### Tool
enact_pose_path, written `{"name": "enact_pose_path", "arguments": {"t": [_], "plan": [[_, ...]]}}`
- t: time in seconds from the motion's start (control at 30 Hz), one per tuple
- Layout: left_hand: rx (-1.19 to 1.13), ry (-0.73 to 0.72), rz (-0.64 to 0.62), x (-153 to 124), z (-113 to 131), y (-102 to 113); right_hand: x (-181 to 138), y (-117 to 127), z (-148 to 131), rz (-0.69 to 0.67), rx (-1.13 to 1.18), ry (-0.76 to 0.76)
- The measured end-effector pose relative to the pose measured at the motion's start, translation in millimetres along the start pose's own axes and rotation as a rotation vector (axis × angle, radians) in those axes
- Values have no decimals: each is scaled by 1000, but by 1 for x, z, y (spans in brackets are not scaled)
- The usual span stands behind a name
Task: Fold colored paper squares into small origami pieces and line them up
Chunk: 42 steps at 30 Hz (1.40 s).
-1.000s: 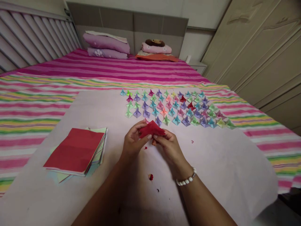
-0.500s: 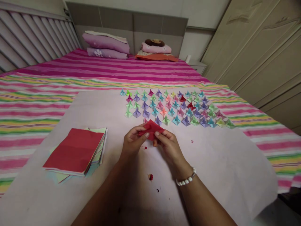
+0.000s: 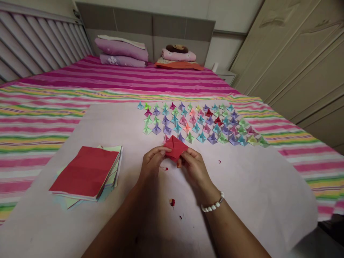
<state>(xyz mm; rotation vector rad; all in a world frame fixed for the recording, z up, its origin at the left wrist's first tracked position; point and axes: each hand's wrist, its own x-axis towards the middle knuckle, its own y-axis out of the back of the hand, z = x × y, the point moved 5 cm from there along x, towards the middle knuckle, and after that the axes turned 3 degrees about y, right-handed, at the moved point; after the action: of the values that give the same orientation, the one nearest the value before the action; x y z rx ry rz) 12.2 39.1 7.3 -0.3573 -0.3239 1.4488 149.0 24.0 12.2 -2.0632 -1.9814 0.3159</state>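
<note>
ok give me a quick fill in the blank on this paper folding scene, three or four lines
1. Both hands, left hand and right hand, pinch a folded paper piece coloured ____.
2. The paper stack lies on the person's ____ side.
3. The rows of small folded shapes lie on the pale sheet, ____ the hands from the person.
4. The bead bracelet sits on the ____ wrist.

Missing words: red; left; beyond; right

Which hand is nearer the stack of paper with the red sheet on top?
Left. The left hand pinches the red folded paper just right of the paper stack, not touching it. The right hand holds the fold's other side, farther from the stack.
</note>
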Motion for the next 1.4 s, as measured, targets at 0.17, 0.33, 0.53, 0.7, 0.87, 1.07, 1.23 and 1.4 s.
{"name": "enact_pose_path", "arguments": {"t": [0.17, 0.33, 0.53, 0.7, 0.87, 1.07, 1.23, 1.4], "plan": [[170, 48, 94, -1, 1, 1, -1, -1, 1, -16, -17, -11], [180, 89, 132, 0, -1, 2, -1, -2, 0, -47, 40, 24], [176, 11, 129, 2, 1, 2, -2, -3, 3, -73, 16, 10], [269, -88, 38, 1, 5, -3, 0, 3, 6, 14, -25, 30], [370, -94, -24, 0, 4, -5, -1, 3, 2, 8, -22, 27], [406, -65, -41, 1, 1, -3, 0, 6, -3, 71, -4, 71], [425, -63, -26, 0, 2, -2, 2, 6, -4, 57, -25, 82], [479, -166, 9, -1, 8, -3, 1, 7, -6, 70, -60, 91]]}}
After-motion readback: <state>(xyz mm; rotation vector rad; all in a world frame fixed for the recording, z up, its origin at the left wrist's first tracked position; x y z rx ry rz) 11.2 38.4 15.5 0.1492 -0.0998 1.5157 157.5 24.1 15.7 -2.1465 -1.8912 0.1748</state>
